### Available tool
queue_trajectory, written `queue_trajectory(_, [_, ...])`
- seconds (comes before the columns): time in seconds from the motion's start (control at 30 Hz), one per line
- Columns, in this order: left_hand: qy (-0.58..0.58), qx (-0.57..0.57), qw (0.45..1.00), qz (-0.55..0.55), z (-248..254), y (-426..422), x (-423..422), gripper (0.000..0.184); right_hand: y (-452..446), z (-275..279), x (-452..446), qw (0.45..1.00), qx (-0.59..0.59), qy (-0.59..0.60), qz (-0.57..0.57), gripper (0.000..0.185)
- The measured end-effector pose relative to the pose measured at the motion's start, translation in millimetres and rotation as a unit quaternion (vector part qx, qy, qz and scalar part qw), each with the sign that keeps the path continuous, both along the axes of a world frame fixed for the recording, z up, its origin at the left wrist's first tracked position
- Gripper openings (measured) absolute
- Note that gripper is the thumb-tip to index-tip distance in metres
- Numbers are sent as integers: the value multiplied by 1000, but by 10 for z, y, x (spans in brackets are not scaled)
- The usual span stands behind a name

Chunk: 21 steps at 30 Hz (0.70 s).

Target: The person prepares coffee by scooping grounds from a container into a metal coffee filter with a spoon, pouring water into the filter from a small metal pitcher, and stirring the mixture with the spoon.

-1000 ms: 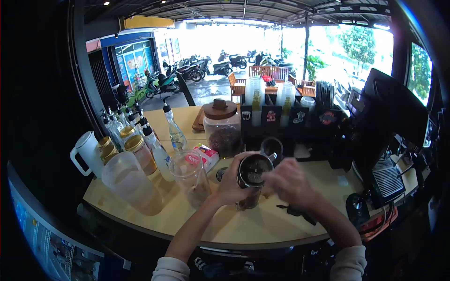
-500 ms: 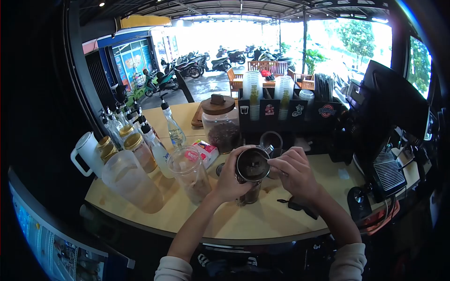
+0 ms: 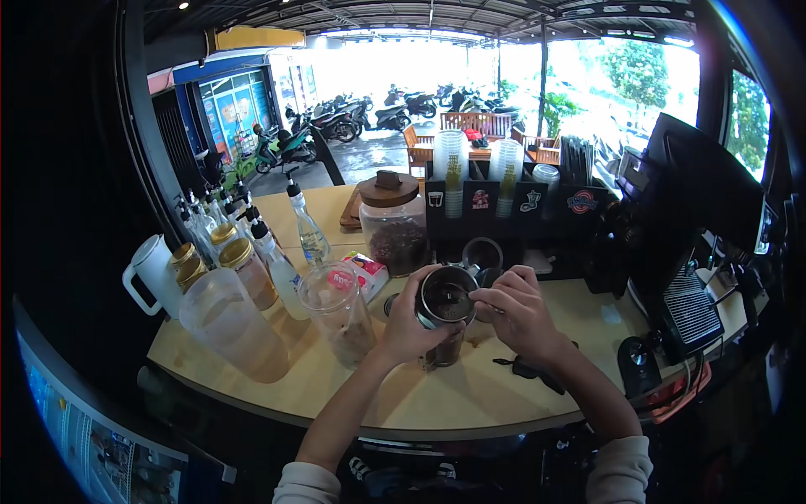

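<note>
My left hand (image 3: 411,323) is wrapped round a metal cup (image 3: 428,317) with dark brown contents, its mouth tipped towards me. Fingers of my right hand (image 3: 516,312) are pinched together at the cup's right rim; whatever thin thing they may hold is too small to make out. Directly beneath the cup, partly covered by it, a clear container (image 3: 447,351) with something dark brown in it stands on the counter (image 3: 403,399). Left of my left hand is a tall clear plastic jar (image 3: 336,315) with light brown contents.
A wooden-lidded glass jar (image 3: 395,231) stands behind the cup. Pump bottles (image 3: 309,231), a cloudy plastic pitcher (image 3: 231,323) and a white jug (image 3: 155,273) crowd the left. Stacked cups (image 3: 453,160) stand at the back; an espresso machine (image 3: 688,294) is at right.
The fingers of my right hand have shifted slightly left along the cup's rim. The dark contents look different inside, and the cup has tilted a little. My left hand keeps its grip.
</note>
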<state>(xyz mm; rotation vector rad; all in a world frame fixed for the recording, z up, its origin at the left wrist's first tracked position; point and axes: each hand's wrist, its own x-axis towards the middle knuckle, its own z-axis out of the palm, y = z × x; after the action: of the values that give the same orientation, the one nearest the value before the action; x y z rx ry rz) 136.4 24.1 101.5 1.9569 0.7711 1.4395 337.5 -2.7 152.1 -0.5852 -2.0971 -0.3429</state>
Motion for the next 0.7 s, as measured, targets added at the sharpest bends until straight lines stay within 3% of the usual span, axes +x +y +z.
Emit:
queue_trajectory(0.43, [-12, -60, 998, -14, -199, 53, -49, 83, 72, -71, -102, 989, -120, 79, -16, 9])
queue_trajectory(0.6, [21, -64, 998, -4, -138, 47, -74, 84, 98, -56, -154, 991, -112, 73, -10, 8])
queue_trajectory(0.7, [38, -125, 991, -28, -95, 0, -119, 87, 118, -51, -177, 991, -107, 75, 2, 7])
